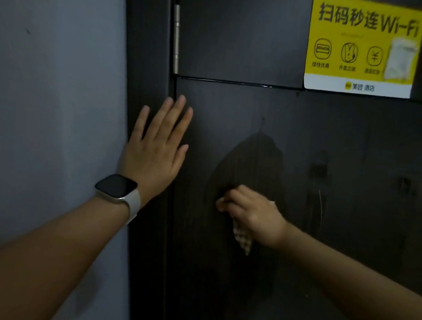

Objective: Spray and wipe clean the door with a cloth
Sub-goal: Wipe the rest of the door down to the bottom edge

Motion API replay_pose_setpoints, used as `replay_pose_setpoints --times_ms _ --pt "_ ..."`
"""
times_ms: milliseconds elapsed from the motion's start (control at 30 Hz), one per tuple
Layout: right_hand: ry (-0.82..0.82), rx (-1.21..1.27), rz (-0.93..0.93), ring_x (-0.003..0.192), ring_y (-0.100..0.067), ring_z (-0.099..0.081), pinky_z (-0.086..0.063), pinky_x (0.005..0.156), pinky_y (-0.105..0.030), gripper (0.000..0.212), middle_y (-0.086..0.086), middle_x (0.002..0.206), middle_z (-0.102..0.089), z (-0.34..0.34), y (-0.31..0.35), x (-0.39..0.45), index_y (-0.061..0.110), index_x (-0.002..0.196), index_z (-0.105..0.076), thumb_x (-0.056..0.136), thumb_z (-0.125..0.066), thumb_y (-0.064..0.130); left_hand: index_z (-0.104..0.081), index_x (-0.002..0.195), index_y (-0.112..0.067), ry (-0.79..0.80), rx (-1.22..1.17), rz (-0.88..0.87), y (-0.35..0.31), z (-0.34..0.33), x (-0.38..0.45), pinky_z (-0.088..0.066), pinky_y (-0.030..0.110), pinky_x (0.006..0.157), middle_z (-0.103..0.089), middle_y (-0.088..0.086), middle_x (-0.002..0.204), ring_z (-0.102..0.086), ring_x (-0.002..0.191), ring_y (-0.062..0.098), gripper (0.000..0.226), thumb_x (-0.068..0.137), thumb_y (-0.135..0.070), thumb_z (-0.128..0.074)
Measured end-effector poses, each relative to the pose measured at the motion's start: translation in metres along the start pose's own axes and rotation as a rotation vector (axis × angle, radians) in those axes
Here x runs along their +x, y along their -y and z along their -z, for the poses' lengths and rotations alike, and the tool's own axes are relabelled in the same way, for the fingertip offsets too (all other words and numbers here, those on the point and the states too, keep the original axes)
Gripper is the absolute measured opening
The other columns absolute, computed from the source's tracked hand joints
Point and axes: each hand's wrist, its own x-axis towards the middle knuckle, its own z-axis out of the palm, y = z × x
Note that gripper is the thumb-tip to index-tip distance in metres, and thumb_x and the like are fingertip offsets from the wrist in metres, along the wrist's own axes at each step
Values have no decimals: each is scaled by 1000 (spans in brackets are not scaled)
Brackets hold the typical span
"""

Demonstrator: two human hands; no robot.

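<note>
while right hand wipes door, left hand braced

Dim indoor light, soft overall blur, dark door losing detail, yellow sticker upper right of it brightest, lines bowing near edges

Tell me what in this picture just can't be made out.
All in the head view:
- Cloth: mostly hidden under the right hand; only a checked corner shows.
- Spray bottle: nowhere in frame.
- Yellow sticker: small print blurred, top cut off by the edge.
- Door: handle out of frame.
</note>
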Motion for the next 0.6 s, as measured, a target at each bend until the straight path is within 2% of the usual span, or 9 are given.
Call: replay_pose_setpoints --times_ms 100,167,233,267,333,433,500,533,600 --pt "-367 4 -370 84 -28 -56 -48 70 -43 24 -14 91 -60 26 -47 7 2 92 -69 97 -50 16 -13 154 -7 -5 19 128 7 -6 -3 -6 51 120 -8 14 162 -7 149 28 68 98 -40 -34" --pt "-603 5 -666 82 -24 -53 -47 69 -42 20 -12 87 -56 41 -71 28 0 83 -68 95 -57 12 -16 153 -7 -15 26 108 6 -11 -9 -7 53 120 -9 15 162 -7 149 29 66 98 -39 -33" --pt "-742 49 -821 81 -26 -55 -48 70 -42 15 -13 85 -56 38 -75 50 -1 81 -68 92 -62 7 -17 153 -8 -34 14 86 7 -12 -9 -8 52 120 -9 14 162 -6 150 28 65 97 -35 -33" --pt "-760 55 -819 82 -28 -56 -49 72 -41 12 -14 86 -57 33 -70 59 -1 81 -68 90 -63 4 -17 154 -7 -44 7 88 7 -11 -8 -8 52 120 -9 13 162 -6 150 27 65 97 -34 -34" --pt "-668 68 -644 85 -31 -57 -48 75 -40 9 -15 89 -58 17 -43 67 0 86 -69 90 -61 1 -16 154 -6 -56 -2 104 7 -11 -8 -8 51 120 -9 13 162 -7 150 26 66 97 -33 -35" --pt "-232 120 -180 90 -30 -57 -49 76 -39 17 -15 99 -60 -5 3 44 1 102 -67 94 -54 8 -11 153 -3 -52 -10 112 6 -11 -8 -7 50 120 -8 13 162 -5 150 25 69 96 -34 -34" --pt "-24 71 -18 92 -28 -56 -50 75 -37 23 -14 105 -61 -1 2 22 3 110 -66 96 -49 11 -11 153 -3 -57 -13 111 7 -12 -9 -7 50 120 -8 13 162 -5 150 25 69 97 -34 -34" --pt "-53 55 -39 91 -29 -57 -49 74 -38 24 -14 103 -62 5 -9 18 3 106 -68 97 -47 11 -11 153 -3 -59 -9 115 7 -12 -9 -7 50 120 -7 13 162 -5 150 25 68 97 -34 -33" --pt "-299 27 -253 84 -32 -58 -49 72 -42 21 -15 93 -63 21 -41 21 2 92 -71 95 -52 9 -9 153 -3 -63 1 120 7 -13 -10 -7 50 120 -5 12 162 -4 150 25 68 97 -35 -32"
